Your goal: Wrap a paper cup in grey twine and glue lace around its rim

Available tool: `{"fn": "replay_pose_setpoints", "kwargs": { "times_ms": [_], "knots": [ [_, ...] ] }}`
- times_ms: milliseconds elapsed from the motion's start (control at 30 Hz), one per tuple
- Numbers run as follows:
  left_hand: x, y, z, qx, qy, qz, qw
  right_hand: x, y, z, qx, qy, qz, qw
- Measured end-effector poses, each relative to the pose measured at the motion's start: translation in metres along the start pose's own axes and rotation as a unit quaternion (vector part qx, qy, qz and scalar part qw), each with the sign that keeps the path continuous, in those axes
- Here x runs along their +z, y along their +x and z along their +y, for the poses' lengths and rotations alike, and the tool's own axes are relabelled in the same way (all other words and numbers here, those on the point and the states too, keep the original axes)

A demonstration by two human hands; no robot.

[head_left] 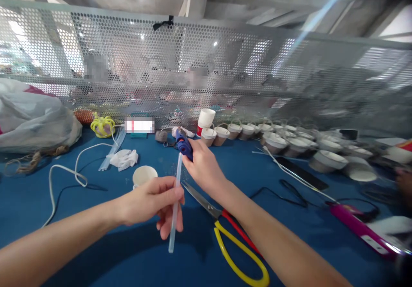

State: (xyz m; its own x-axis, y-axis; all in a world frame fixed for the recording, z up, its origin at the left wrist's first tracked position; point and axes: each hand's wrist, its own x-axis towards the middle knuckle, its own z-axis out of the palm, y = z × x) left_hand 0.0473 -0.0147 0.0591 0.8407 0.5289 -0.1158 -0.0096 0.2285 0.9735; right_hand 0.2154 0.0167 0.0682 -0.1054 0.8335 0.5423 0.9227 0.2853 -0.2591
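Observation:
My left hand is closed on a long, translucent glue stick, pinching it between thumb and fingers. The stick slants upward, its far end at the back of a blue glue gun. Fingers of my right hand wrap round this gun, which points away from me. Just behind my left hand stands a white paper cup, partly hidden by it. Beneath my right forearm lie large scissors with one red and one yellow handle, blades partly apart.
Many small cups with thin handles line the back right. A phone and a purple power strip lie at right. More glue sticks, crumpled tissue and a white cable lie left. A perforated metal screen stands behind.

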Motion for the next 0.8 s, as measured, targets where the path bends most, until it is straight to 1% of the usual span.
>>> {"fn": "replay_pose_setpoints", "kwargs": {
  "times_ms": [100,267,367,500,633,800],
  "knots": [
    [0.005,0.004,0.0,0.003,-0.063,-0.007,0.998,0.004,-0.002,0.001,-0.007,-0.01,0.009,1.0],
    [0.008,0.009,-0.004,0.014,-0.134,-0.017,0.991,0.008,-0.005,0.005,-0.031,-0.017,0.042,0.999],
    [0.009,0.011,-0.007,0.024,-0.166,-0.013,0.986,0.009,-0.006,0.006,-0.037,-0.018,0.041,0.998],
    [0.01,0.013,-0.009,0.027,-0.184,-0.011,0.982,0.01,-0.008,0.007,-0.049,-0.011,0.049,0.998],
    [0.011,0.016,-0.012,0.032,-0.199,-0.02,0.979,0.013,-0.011,0.01,-0.073,-0.018,0.095,0.993],
    [0.012,0.017,-0.014,0.041,-0.213,0.018,0.976,0.017,-0.017,0.012,-0.133,-0.025,0.163,0.977]
  ]
}}
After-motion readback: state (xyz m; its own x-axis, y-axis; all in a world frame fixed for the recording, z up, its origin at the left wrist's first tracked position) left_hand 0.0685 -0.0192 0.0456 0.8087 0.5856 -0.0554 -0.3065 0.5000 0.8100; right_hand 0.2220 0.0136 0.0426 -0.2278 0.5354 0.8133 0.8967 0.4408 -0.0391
